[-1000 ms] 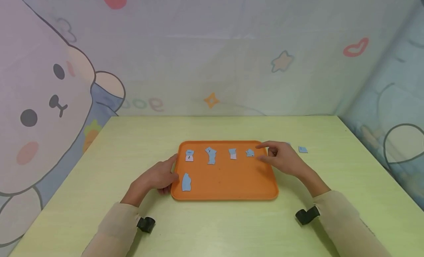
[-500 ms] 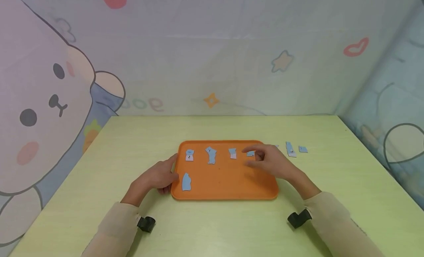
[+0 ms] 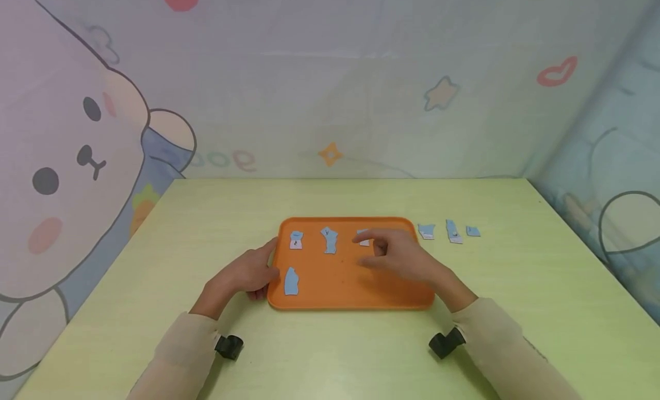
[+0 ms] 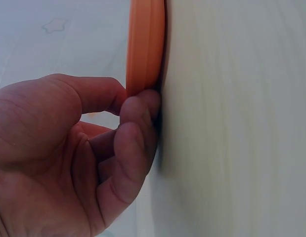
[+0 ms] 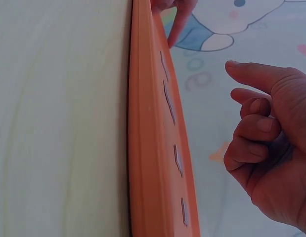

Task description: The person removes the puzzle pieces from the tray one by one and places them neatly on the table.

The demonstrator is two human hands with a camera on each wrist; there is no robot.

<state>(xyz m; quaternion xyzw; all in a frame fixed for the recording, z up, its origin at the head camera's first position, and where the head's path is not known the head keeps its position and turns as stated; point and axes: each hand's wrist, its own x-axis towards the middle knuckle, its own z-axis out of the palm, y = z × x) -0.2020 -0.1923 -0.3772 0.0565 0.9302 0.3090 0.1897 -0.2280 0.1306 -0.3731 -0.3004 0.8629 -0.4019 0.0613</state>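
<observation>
- The orange tray (image 3: 340, 291), set on the table (image 3: 330, 357), is gripped at its left edge by the left hand (image 3: 251, 271), thumb at the rim and fingers curled against the side.
- Nothing is held by the right hand (image 3: 399, 254); it is poised above the tray, forefinger and thumb parted.
- On the tray, a pink-and-blue piece (image 3: 296, 240), a forked blue piece (image 3: 330, 240) and a tall blue piece (image 3: 291, 282) are seen; a notched piece (image 3: 364, 242) is partly covered by the forefinger.
- Three loose pieces (image 3: 454, 232) are laid on the table, right of the tray.
- The notched piece could be knocked askew if it were brushed by the fingertips, since its outline is half hidden.
- Every piece on the tray could be shifted if the rim were tugged.
</observation>
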